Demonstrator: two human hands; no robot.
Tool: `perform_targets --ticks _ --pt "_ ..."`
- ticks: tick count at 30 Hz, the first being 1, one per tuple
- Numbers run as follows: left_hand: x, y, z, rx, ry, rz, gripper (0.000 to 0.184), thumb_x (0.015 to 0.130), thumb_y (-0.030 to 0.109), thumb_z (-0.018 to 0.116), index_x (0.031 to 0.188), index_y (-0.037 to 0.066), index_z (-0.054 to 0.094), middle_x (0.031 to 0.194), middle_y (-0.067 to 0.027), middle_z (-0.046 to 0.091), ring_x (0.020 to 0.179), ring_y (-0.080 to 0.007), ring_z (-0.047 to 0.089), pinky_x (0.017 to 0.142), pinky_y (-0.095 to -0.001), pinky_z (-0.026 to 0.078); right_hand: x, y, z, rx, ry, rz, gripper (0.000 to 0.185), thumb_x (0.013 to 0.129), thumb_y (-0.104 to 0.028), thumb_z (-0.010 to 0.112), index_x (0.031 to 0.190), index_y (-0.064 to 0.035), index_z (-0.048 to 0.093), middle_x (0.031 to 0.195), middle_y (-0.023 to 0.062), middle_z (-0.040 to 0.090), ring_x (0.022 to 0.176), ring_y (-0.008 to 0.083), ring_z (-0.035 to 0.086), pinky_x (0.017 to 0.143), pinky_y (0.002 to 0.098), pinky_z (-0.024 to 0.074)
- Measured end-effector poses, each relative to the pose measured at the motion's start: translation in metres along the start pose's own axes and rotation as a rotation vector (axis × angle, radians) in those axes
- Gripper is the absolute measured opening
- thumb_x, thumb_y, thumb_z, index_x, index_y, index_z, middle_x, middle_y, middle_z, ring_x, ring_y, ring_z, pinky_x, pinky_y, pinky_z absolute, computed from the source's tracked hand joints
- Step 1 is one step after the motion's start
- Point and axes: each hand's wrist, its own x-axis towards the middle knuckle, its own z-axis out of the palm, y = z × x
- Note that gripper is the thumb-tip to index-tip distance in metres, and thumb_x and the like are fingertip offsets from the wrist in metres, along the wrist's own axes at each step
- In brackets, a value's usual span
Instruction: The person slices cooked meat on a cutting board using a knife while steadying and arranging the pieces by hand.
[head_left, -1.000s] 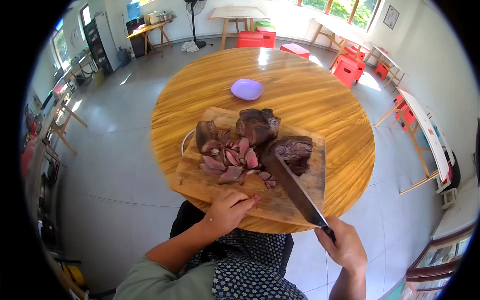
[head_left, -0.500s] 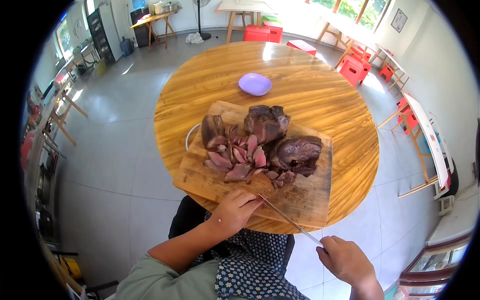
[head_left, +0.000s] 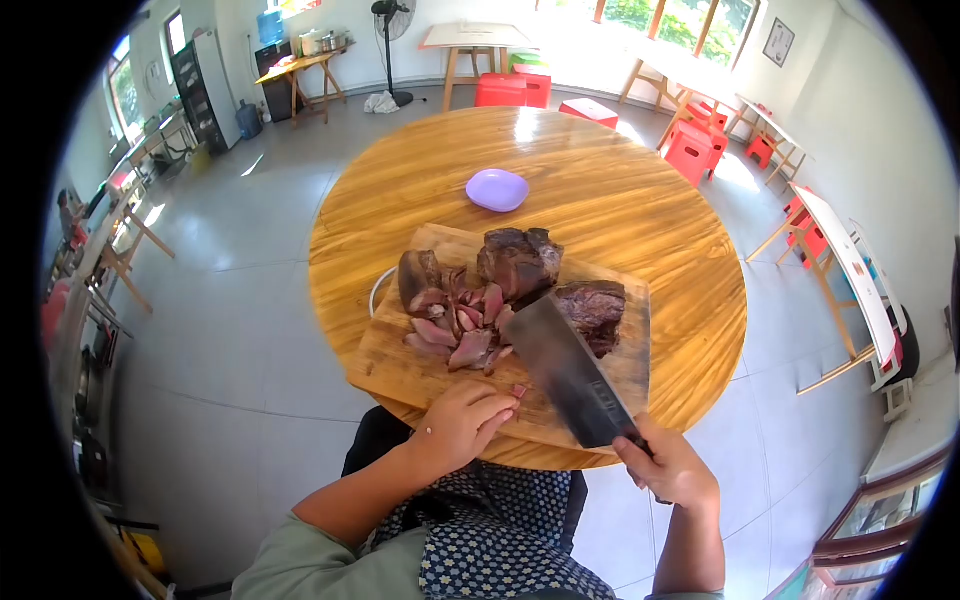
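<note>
So here's our setup: the small meat piece [head_left: 521, 391] sits toward the cutting board's [head_left: 400, 378] near edge, with the left hand [head_left: 462, 422] nearest, that grip bunched snugly on it. Past the board's near right corner, the right hand [head_left: 676, 466] has its grip wrapped round the handle of the cleaver [head_left: 565, 378]; we see the blade slanting up the board, meat to its left. Sliced meat [head_left: 470, 348] fills the board's middle. Round wooden worktop [head_left: 690, 240], purple dish [head_left: 497, 190] beyond the board, red stools [head_left: 690, 150] way past it.
</note>
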Motion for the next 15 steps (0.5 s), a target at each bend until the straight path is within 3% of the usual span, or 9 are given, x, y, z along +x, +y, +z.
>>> perform_targets --ticks 1,3,4,11,15 --pt "0.005 0.001 0.000 -0.059 -0.005 -0.037 0.020 0.088 0.004 0.068 0.108 0.003 0.069 0.094 -0.0116 0.066 0.089 -0.0340 0.062 0.080 -0.0418 0.051 -0.002 0.006 0.004 0.009 0.008 0.002 0.014 0.103 -0.014 0.059 0.099 -0.0007 0.056 0.061 0.0032 0.051 0.048 0.0106 0.049 0.046 0.0271 0.0414" --pt "0.017 -0.001 0.002 -0.002 0.010 0.004 0.017 0.089 0.005 0.068 0.105 0.003 0.068 0.093 -0.0118 0.065 0.088 -0.0343 0.061 0.079 -0.0421 0.051 -0.003 0.027 0.014 0.368 0.139 -0.003 0.012 0.104 -0.011 0.058 0.098 -0.0007 0.055 0.065 0.0020 0.053 0.050 0.0091 0.050 0.045 0.0251 0.0414" --pt "0.022 -0.001 0.002 0.060 0.038 0.035 0.014 0.089 0.006 0.067 0.103 0.003 0.067 0.091 -0.0119 0.064 0.088 -0.0346 0.061 0.077 -0.0423 0.051 -0.001 0.039 0.022 0.480 0.198 0.004 0.013 0.103 -0.012 0.059 0.105 0.0012 0.056 0.071 0.0017 0.055 0.052 0.0085 0.049 0.048 0.0254 0.0422" --pt "0.039 -0.005 0.004 0.060 -0.125 -0.016 0.013 0.085 -0.001 0.069 0.097 0.002 0.063 0.084 -0.0127 0.058 0.084 -0.0346 0.060 0.072 -0.0418 0.051 0.008 0.071 0.049 0.725 0.323 -0.070 0.012 0.106 -0.011 0.052 0.110 -0.0003 0.052 0.070 0.0017 0.051 0.050 0.0095 0.050 0.046 0.0242 0.0429" --pt "0.040 0.007 -0.004 -0.220 -0.141 -0.223 0.011 0.088 -0.003 0.069 0.095 0.002 0.063 0.088 -0.0134 0.064 0.081 -0.0302 0.067 0.071 -0.0369 0.055 0.010 0.080 0.053 0.791 0.355 -0.069 0.011 0.106 -0.012 0.051 0.110 -0.0008 0.051 0.071 0.0025 0.052 0.050 0.0096 0.050 0.046 0.0240 0.0432"
